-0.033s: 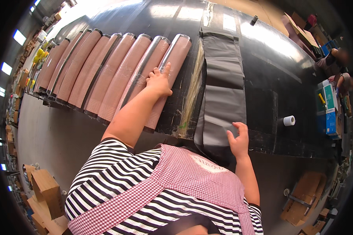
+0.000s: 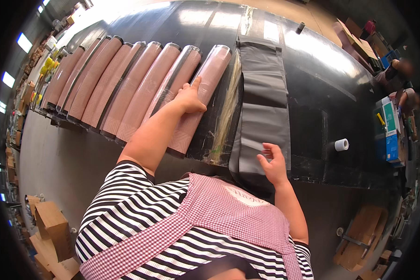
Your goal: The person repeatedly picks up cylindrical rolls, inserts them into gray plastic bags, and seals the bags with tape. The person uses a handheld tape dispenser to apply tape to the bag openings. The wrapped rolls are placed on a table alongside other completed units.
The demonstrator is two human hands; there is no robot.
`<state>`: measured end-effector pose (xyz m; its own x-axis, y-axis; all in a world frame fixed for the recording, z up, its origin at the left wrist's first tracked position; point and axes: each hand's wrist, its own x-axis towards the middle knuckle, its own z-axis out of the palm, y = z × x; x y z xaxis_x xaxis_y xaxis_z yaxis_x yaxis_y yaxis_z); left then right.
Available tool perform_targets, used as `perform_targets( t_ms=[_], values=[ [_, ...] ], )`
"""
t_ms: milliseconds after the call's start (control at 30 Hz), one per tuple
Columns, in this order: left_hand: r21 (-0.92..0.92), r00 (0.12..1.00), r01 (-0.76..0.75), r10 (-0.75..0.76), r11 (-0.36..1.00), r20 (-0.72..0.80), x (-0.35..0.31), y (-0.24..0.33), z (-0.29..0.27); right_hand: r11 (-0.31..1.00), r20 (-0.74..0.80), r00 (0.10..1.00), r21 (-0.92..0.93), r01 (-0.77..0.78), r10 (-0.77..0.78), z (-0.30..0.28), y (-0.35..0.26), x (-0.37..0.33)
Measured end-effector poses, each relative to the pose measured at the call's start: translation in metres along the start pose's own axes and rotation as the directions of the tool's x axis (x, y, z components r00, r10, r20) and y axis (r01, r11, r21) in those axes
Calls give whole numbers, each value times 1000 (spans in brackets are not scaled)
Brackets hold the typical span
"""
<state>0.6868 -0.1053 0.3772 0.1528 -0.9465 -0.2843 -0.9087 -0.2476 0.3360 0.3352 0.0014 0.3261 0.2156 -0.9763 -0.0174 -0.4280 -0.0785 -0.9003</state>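
My left hand (image 2: 191, 100) spans the rightmost pink rolled mat (image 2: 212, 77), which is wrapped in clear film. Its fingers bend over the roll's left side, and the thumb rests by the right side. Left of it lies a row of several similar rolled mats (image 2: 140, 91), side by side on the black table (image 2: 312, 107). A long strip of folded dark grey sheeting (image 2: 264, 112) runs away from me in the middle and hangs over the near edge. Above its near right part is my right hand (image 2: 274, 163), thumb and fingers apart, holding nothing; whether it touches the sheeting, I cannot tell.
A white roll (image 2: 341, 145) stands on the table to the right, and a small dark cylinder (image 2: 300, 28) at the far side. Blue and green boxes (image 2: 392, 135) are at the right edge, near other people. Cardboard boxes (image 2: 56, 224) lie at lower left.
The rightmost rolled mat has shifted slightly right, widening the gap to its neighbour, with my left hand still on it. My right hand has moved a little left over the sheeting.
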Motion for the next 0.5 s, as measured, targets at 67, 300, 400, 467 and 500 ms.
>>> perform_targets(
  t_ms=[67, 300, 400, 467, 500],
  values=[
    [-528, 979, -184, 203, 829, -22, 1, -7, 4, 987, 161, 987, 159, -39, 13, 16, -1, 8],
    [-732, 932, -344, 312, 589, -187, -70, 87, 62, 853, 219, 973, 490, -177, 76, 16, -16, 11],
    [-702, 889, -439, 380, 560, -253, -92, 113, 80, 755, 290, 949, 594, -278, 121, 3, -15, -9],
    [-771, 906, -386, 364, 506, -215, -101, 128, 85, 763, 308, 948, 595, -253, 75, -6, -13, -26],
    [-802, 914, -357, 354, 478, -196, -106, 134, 88, 750, 308, 949, 609, -256, 73, -9, -14, -36]
  ],
)
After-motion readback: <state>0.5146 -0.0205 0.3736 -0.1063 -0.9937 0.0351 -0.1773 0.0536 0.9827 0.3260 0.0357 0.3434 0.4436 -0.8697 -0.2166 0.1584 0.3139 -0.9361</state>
